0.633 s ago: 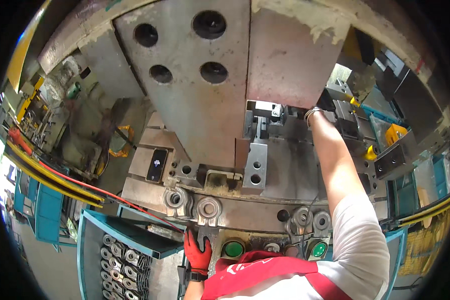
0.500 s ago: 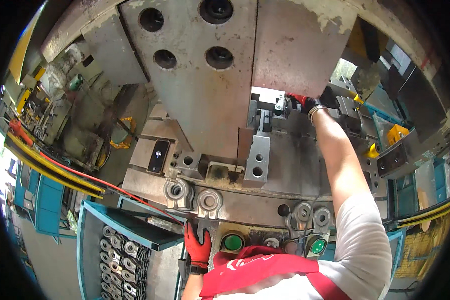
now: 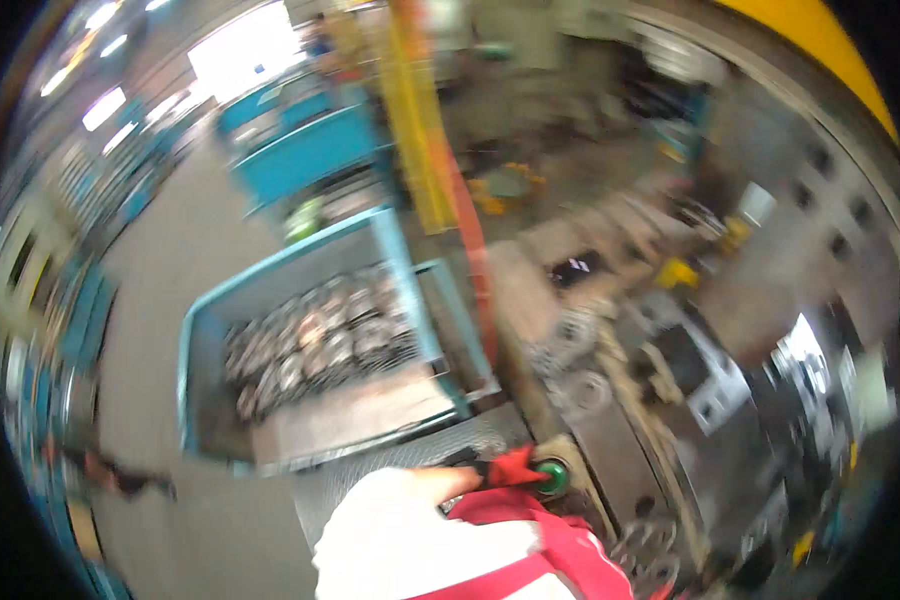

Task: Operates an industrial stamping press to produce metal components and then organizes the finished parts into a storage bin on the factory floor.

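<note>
Pressing: left hand (image 3: 510, 468), red-gloved, fingers closed flat on the green button (image 3: 551, 478).
Right hand: out of view.
Nearby: blue bin (image 3: 300, 340) of metal rings.
Next, likely: release cleanly.

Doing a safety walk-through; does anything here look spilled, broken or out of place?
Nothing stands out, though the picture is blurred. The blue bin holds its round metal parts inside, none seen on the floor. A red-gloved hand rests at the green button.
</note>
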The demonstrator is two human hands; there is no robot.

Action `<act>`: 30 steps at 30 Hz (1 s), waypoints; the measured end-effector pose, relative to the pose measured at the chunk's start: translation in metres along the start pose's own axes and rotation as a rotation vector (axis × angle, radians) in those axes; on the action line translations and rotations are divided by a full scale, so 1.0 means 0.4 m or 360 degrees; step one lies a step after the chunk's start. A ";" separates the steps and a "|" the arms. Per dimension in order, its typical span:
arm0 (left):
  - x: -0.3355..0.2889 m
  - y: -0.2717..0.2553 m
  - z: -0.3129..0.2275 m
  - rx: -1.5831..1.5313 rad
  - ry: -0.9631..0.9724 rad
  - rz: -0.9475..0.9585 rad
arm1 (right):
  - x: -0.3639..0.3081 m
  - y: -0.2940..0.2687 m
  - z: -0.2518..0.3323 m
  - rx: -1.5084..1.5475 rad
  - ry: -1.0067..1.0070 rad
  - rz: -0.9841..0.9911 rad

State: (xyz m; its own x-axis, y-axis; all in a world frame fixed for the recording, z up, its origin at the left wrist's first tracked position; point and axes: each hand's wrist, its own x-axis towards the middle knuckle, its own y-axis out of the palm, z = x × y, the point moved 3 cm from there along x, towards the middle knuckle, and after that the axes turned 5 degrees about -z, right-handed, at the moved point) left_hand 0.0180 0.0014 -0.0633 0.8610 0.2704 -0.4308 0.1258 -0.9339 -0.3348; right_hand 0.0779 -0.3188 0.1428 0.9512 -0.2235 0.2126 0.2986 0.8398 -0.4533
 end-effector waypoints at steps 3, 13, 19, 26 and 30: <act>-0.010 0.015 -0.083 0.0457 -0.0158 -0.0155 | 0.023 0.082 -0.104 -0.0067 -0.0052 0.0272; -0.042 0.007 -0.089 0.0429 -0.0292 -0.0473 | 0.031 0.158 -0.282 -0.0365 0.0229 0.0382; -0.007 0.027 -0.034 0.0429 -0.0182 -0.0511 | 0.022 0.146 -0.341 -0.0318 0.0363 0.0362; -0.048 0.021 -0.058 0.0424 -0.0207 -0.0489 | -0.022 0.085 -0.426 -0.0230 0.0571 0.0311; -0.038 0.020 -0.052 0.0443 -0.0197 -0.0478 | -0.068 0.015 -0.495 -0.0133 0.0741 0.0202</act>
State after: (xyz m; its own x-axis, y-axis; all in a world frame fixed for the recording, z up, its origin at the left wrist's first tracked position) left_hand 0.0162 -0.0151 -0.0421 0.7387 0.5627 -0.3710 0.2098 -0.7150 -0.6669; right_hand 0.0691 -0.4055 -0.0374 0.9083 -0.3355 -0.2499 0.1652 0.8366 -0.5223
